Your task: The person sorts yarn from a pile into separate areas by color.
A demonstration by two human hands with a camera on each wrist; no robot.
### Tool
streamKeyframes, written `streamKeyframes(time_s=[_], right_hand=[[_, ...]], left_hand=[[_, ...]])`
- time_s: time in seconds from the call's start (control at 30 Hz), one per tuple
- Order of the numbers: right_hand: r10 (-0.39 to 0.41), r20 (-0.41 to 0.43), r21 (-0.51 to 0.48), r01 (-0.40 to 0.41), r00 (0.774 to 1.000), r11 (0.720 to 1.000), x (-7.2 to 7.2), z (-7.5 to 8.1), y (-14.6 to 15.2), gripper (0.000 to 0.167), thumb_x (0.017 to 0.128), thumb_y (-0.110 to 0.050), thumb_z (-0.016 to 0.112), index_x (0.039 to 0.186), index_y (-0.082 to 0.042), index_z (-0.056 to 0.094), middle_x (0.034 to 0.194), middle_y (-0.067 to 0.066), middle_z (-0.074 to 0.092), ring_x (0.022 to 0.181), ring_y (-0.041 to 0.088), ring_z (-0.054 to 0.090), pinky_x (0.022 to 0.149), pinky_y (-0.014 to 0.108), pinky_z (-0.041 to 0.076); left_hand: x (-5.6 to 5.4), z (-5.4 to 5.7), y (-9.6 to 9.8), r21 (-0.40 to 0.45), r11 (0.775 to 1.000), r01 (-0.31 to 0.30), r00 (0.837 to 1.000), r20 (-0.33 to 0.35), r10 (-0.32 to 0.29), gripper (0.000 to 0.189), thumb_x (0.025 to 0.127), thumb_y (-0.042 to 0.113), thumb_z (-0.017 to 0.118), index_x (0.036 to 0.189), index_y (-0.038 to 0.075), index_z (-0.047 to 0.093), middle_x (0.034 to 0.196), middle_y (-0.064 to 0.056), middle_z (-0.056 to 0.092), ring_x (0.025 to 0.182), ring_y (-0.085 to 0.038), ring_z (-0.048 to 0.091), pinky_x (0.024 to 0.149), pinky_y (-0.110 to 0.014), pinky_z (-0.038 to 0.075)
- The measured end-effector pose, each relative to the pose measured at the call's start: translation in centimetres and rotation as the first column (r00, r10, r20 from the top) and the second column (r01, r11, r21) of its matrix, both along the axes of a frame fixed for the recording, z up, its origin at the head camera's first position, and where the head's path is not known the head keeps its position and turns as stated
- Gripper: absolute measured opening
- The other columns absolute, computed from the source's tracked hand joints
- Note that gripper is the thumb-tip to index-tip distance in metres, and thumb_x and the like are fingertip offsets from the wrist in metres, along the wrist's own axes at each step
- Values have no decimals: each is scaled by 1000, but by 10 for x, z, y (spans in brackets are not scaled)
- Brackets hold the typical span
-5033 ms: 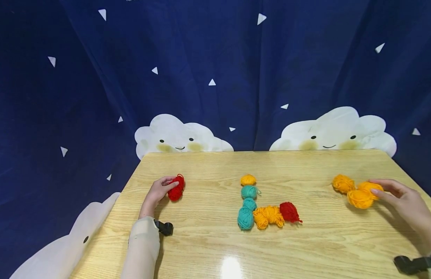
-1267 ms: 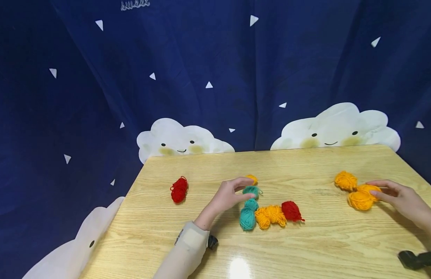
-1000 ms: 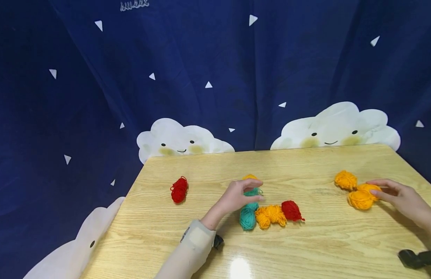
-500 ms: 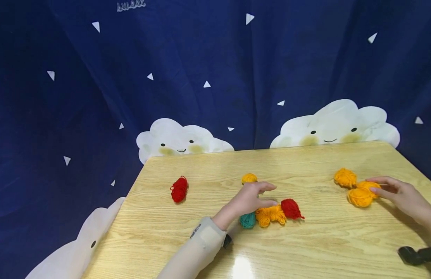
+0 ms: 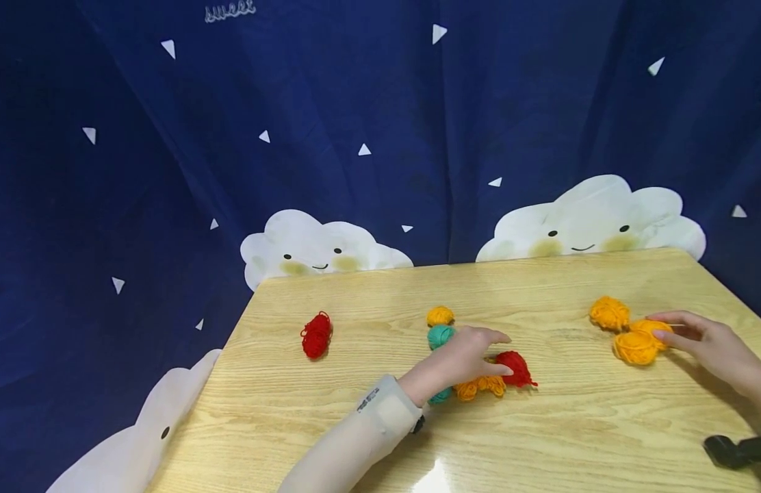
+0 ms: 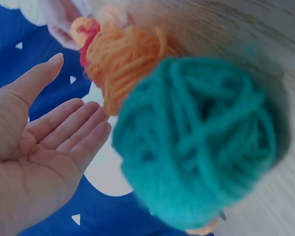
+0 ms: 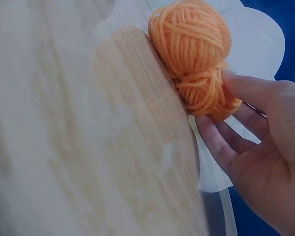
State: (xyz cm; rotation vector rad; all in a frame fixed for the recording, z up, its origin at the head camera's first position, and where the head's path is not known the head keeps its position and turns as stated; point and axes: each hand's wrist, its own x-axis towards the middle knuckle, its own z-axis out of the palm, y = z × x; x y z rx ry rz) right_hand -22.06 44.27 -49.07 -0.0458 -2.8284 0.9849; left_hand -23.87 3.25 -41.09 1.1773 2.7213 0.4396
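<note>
Hanging over the yarn in the middle of the wooden table (image 5: 571, 431), the left hand (image 5: 467, 357) is holding nothing. Its fingers are stretching out straight, and its thumb is sticking out away from them. The tip of the thumb is showing right at the middle red yarn ball (image 5: 518, 371), but one cannot tell if it is touching. That ball is sitting between the two hands, much nearer the left one. The lumpy orange yarn (image 5: 481, 389) is lying beside it, partly hiding under the left hand. Behind this hand, a teal yarn ball (image 5: 440, 335) and a small orange yarn ball (image 5: 440, 315) are sitting in a line.

The right hand (image 5: 719, 349) is pinching an orange yarn ball (image 7: 204, 93) between its thumb and fingers. The front orange yarn ball (image 5: 634, 348) is sitting right by the pinched one, and the back orange yarn ball (image 5: 610, 313) is resting just past them.

The two hands are staying well apart. Over on the left, the loopy red yarn ball (image 5: 316, 335) is lying far from both. A blue curtain (image 5: 331, 82) is hanging behind the table.
</note>
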Motion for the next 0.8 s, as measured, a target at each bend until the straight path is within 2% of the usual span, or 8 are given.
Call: streamKeyframes(time_s=[0.03,0.1,0.27,0.4,0.53,0.67,0.73,0.8], right_hand=[[2,-4,-2,-2,1000,1000,0,0,0,51,100,-37,55,130,4,55,107,-16,60,78,-28,33,59,9,39],[7,-9,-6,-7,1000,1000,1,-1,1,50,100,-37,55,129,3,55,103,-30,49,78,-27,34,59,9,40],[19,-1,-31,-19,1000,999,1,-1,1,51,100,-37,55,130,4,54,104,-38,41,80,-28,35,60,8,40],[30,-4,-46,-30,1000,998,0,0,2,50,100,-37,55,129,4,54,100,-50,31,81,-29,35,60,7,40],[21,5,-35,-21,1000,999,-1,0,2,51,99,-39,55,129,2,54,102,-44,36,81,-29,34,60,8,39],[10,19,-23,-10,1000,1000,0,0,2,52,99,-40,54,130,2,54,109,-22,49,80,-29,33,60,9,39],[9,19,-26,-9,1000,1000,1,0,2,52,100,-39,54,131,2,54,109,-24,49,80,-29,33,60,8,39],[9,15,-29,-8,1000,1000,1,-1,3,52,99,-39,55,131,2,54,105,-34,42,80,-29,34,60,8,40]], left_hand=[[1,-1,2,-15,1000,5,1000,-7,-5,51,90,39,69,134,17,59,133,5,64,120,-5,61,100,-14,46],[2,-2,5,-29,999,18,1000,-10,-18,51,89,38,70,134,16,60,132,5,65,117,-5,62,97,-12,47],[3,-6,12,-54,998,29,999,-24,-30,50,88,38,71,132,16,61,129,7,66,109,-1,62,87,-6,47],[5,-9,17,-83,996,28,999,-21,-30,51,88,39,71,133,17,60,127,10,66,99,1,59,76,-4,45],[5,-14,22,-102,994,45,997,-52,-51,49,88,38,71,131,17,60,125,10,66,95,2,59,73,-3,44],[4,-20,24,-98,992,75,993,-87,-84,44,88,35,72,127,17,62,120,9,68,92,2,59,71,-3,43],[4,-22,24,-84,993,85,992,-88,-92,43,87,34,73,126,16,63,119,8,68,92,2,59,71,-2,43],[3,-23,24,-58,995,87,993,-80,-91,44,87,33,74,125,16,64,119,8,69,93,2,60,71,-2,43]])
